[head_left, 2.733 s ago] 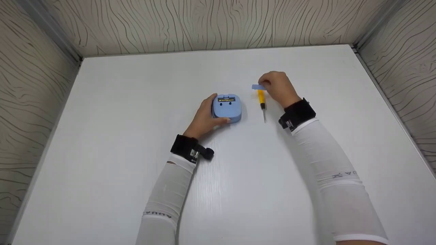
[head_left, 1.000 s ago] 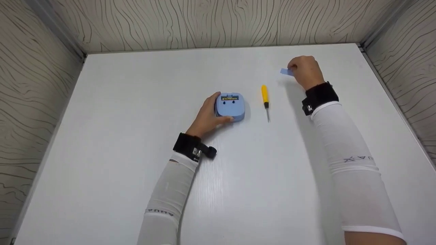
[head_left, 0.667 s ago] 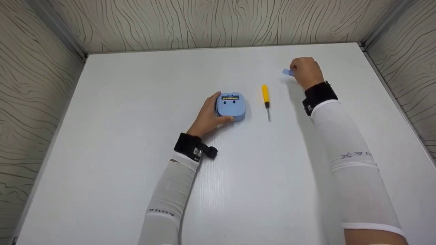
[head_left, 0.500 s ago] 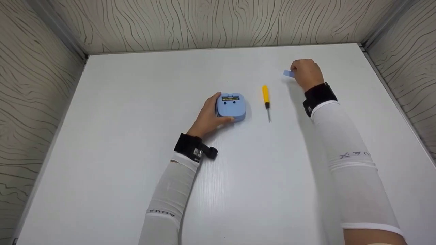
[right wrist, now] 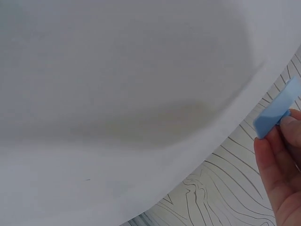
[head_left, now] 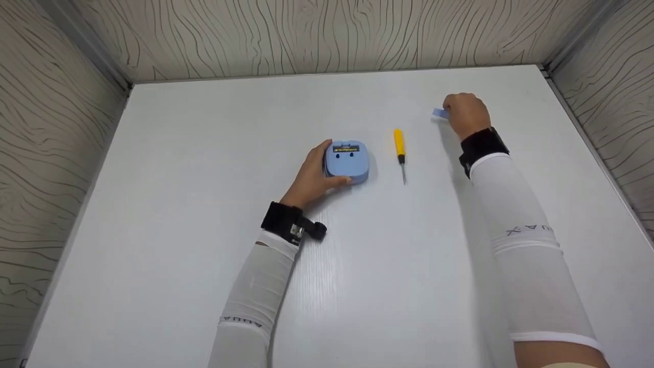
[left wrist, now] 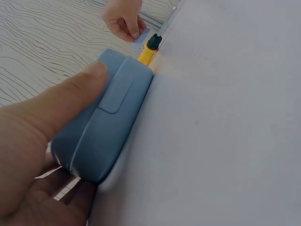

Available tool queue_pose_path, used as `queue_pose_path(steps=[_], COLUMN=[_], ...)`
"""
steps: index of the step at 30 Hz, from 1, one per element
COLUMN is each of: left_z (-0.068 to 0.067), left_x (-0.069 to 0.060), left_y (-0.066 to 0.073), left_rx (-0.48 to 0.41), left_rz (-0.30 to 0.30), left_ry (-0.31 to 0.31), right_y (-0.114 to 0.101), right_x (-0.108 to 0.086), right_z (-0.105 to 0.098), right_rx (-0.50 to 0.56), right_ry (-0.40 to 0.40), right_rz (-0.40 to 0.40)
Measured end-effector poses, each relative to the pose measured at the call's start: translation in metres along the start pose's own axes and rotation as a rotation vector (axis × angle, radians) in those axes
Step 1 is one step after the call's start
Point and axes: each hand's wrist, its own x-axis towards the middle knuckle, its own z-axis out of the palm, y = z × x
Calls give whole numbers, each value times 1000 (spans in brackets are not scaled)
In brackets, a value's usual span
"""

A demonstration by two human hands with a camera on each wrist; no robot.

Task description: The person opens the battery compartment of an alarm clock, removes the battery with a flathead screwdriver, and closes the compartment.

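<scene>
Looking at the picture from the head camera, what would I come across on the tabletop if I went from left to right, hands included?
Left hand → rounded blue device → yellow-handled screwdriver → small blue strip → right hand.

White lettered sleeves (head_left: 531,291), black wristbands (head_left: 277,217)

Head view: on the right sleeve (head_left: 536,286), lower right of the frame, dark letters (head_left: 530,230) are crossing the white cloth, an X and an A showing. On the left sleeve (head_left: 255,278), lower left, a dark inscription (head_left: 240,321) is running across, too small for sure reading.
</scene>
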Motion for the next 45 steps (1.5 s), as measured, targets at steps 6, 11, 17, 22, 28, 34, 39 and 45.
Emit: queue_pose_path(steps=[6,11,17,22,28,34,39,45], left_z=[0,-1,0,1,1,1,1,1], left_x=[0,-1,-1,-1,-1,-1,0,1], left_y=[-1,-2,-2,-1,0,-1,-4,-4], left_rx=[4,4,10,1,14,0,-10,-14], left_rz=[13,13,1,-9,-16,-6,32,27], left_ry=[-1,2,4,8,8,3,0,0], right_y=[4,5,8,11,11,11,10,11], right_x=[0,0,1,2,2,1,1,2], right_z=[2,6,8,9,11,12,13,14], right_rx=[-26,-47,-77,-82,-86,-100,-97,-137], right_ry=[2,7,15,0,-11,-10,-3,-6], right_rz=[-3,-16,-30,-29,-39,-66,-70,-86])
